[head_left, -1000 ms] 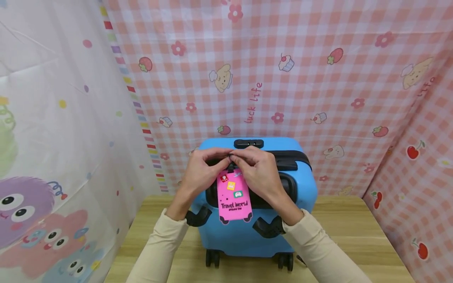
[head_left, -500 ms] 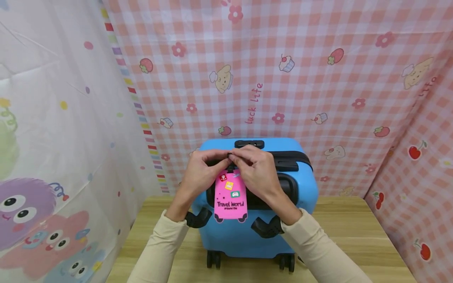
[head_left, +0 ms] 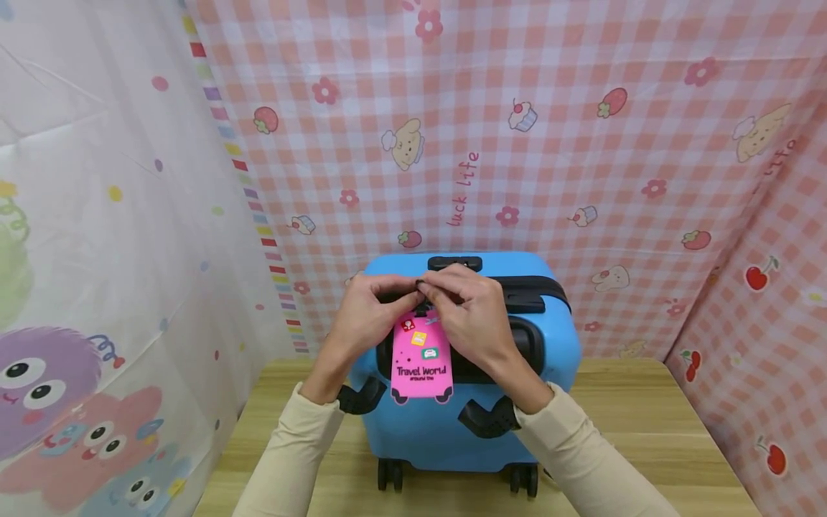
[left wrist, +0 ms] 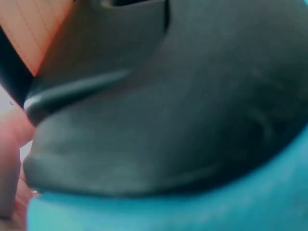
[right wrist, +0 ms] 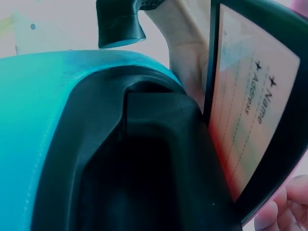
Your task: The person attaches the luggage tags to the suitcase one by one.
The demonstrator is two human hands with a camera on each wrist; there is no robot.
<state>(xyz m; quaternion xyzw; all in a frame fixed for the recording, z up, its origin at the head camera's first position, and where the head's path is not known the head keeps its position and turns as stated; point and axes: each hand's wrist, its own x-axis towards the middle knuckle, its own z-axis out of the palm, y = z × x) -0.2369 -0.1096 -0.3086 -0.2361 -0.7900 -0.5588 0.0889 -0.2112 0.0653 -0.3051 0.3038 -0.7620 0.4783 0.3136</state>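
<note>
My left hand (head_left: 367, 316) and right hand (head_left: 474, 312) meet over the front of a blue suitcase (head_left: 452, 431). Thumbs and fingers of both pinch the short black strap (head_left: 420, 310) of a pink luggage tag (head_left: 421, 370). "Travel World" is printed on the tag, which dangles before the suitcase's black carry handle (head_left: 526, 345). In the right wrist view, the tag's back shows a white name-and-address card (right wrist: 255, 96), beside the handle. The fingertips hide the upper strap, so whether it is fastened cannot be seen.
A black combination lock (head_left: 455, 263) and black zip band lie on the suitcase's upper side. Its black wheels (head_left: 390, 474) point toward me on the wooden table (head_left: 633, 431). Printed cloths (head_left: 491, 129) hang behind and at both sides.
The tag has swung a little to the left and now hangs straighter. Both hands keep pinching the strap in nearly the same place, with only slight finger movement.
</note>
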